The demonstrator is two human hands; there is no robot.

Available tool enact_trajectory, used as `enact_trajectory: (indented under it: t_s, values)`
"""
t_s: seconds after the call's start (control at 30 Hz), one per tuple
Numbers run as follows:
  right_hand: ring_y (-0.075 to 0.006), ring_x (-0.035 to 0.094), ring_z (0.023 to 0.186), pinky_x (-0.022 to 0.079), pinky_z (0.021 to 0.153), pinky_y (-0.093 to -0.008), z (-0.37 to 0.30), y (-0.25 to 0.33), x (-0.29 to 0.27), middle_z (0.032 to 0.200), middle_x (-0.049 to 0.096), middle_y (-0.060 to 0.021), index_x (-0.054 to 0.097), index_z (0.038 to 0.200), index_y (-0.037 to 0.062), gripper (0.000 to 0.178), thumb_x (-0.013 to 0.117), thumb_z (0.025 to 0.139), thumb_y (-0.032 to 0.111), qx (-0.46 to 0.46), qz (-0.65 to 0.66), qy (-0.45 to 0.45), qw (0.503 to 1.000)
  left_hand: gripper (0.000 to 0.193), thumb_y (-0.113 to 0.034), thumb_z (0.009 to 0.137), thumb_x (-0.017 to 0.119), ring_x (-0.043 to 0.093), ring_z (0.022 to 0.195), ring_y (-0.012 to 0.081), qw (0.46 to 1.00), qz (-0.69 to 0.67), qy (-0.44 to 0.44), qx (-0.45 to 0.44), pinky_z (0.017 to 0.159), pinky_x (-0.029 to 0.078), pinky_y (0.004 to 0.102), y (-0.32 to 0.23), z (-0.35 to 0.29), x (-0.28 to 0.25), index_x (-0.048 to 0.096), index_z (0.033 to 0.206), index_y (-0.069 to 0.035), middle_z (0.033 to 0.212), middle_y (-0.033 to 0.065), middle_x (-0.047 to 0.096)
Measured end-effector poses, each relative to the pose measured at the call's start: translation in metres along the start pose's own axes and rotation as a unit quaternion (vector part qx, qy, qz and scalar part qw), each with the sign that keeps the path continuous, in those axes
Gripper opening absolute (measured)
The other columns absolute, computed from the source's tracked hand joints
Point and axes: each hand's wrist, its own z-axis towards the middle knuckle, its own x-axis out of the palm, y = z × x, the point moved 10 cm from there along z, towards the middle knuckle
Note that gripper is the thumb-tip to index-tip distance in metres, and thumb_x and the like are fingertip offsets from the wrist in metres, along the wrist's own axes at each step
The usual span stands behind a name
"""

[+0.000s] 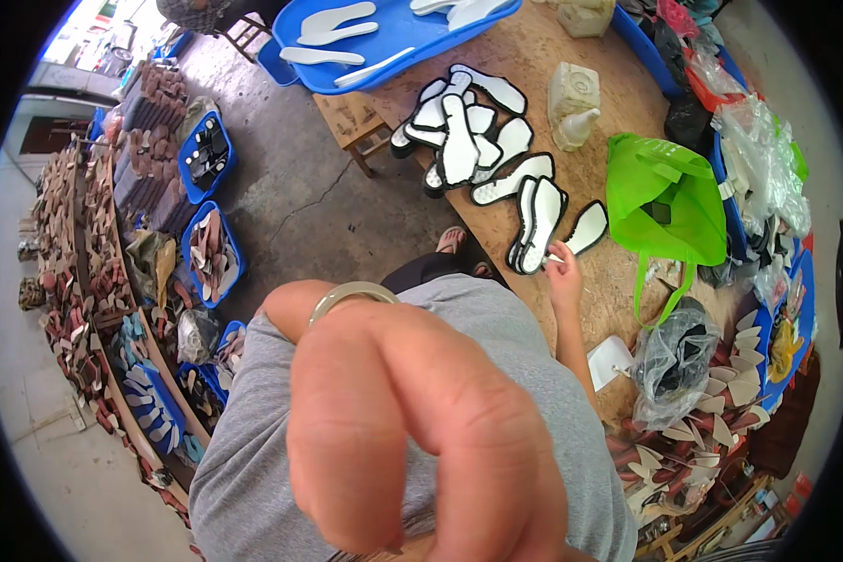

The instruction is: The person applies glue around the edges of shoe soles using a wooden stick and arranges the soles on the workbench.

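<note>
My left hand [431,421] is raised very close to the camera and looks large. Its fingers are bent and apart, with nothing visible in them; the tips run off the lower edge. A pale bangle [339,298] circles that wrist. At the table edge, my right hand [562,269] has its fingers closed at the near end of the white-topped, black-edged shoe soles. Several of these lie overlapped in a stack [538,220] beside the fingers. One single sole [587,227] lies just past the hand. A larger loose heap of soles [459,140] spreads farther off.
A blue tray [398,67] with white insoles sits at the far end of the wooden table [581,173]. A white bottle [576,128], a green bag [665,187] and a clear plastic bag [676,361] stand right. Blue bins [206,155] of shoe parts line the floor left.
</note>
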Motion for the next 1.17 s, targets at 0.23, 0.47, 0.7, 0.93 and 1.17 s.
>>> enact_trajectory:
  t_s: [0.23,0.47,0.7,0.93,1.17]
  values:
    - [-0.0083,0.057,0.082,0.047,0.076,-0.0215,-0.009,0.007,-0.020,0.117,0.059,-0.0094,0.048,0.129,0.0010,0.046,0.056,0.084,-0.003,-0.036,0.027,-0.021,0.999,0.008,0.002,0.084,0.060,0.061,0.072,0.0256,0.985,0.119,0.003,0.126,0.069,0.062,0.0346,-0.016,-0.001,0.022,0.056,0.086,-0.005,0.093,0.0173,0.056]
    - [-0.0062,0.055,0.079,0.045,0.070,-0.0193,-0.009,0.021,0.015,0.113,0.060,-0.0083,0.049,0.128,0.0018,0.045,0.055,0.084,-0.003,-0.039,-0.004,0.037,0.999,0.016,0.008,0.081,0.060,0.064,0.084,0.0301,0.983,0.176,0.052,-0.018,0.072,0.062,0.0336,-0.011,0.008,0.059,0.052,0.089,-0.004,0.096,0.0167,0.054]
    - [-0.0066,0.056,0.079,0.045,0.071,-0.0196,0.007,0.027,0.061,0.115,0.060,-0.0073,0.049,0.128,0.0003,0.044,0.053,0.084,-0.003,-0.016,-0.014,0.120,0.993,0.017,0.010,0.080,0.062,0.065,0.092,0.0317,0.981,0.190,0.023,0.036,0.078,0.061,0.0328,-0.050,-0.028,0.065,0.051,0.087,-0.002,0.096,0.0169,0.055]
    - [-0.0092,0.058,0.084,0.047,0.077,-0.0222,0.022,0.038,0.113,0.117,0.060,-0.0087,0.049,0.128,0.0005,0.043,0.055,0.085,-0.001,-0.033,-0.057,0.163,0.984,0.015,0.011,0.080,0.061,0.065,0.079,0.0273,0.926,0.334,-0.062,0.163,0.073,0.061,0.0315,-0.100,-0.060,0.073,0.052,0.079,-0.001,0.093,0.0160,0.056]
    - [-0.0124,0.061,0.086,0.049,0.077,-0.0261,0.002,0.078,0.194,0.112,0.063,-0.0101,0.053,0.124,0.0021,0.041,0.061,0.083,0.006,-0.098,-0.169,0.194,0.961,0.015,0.010,0.080,0.061,0.066,0.085,0.0317,0.961,0.224,-0.113,0.117,0.070,0.061,0.0322,-0.137,-0.086,0.066,0.051,0.083,-0.001,0.095,0.0182,0.056]
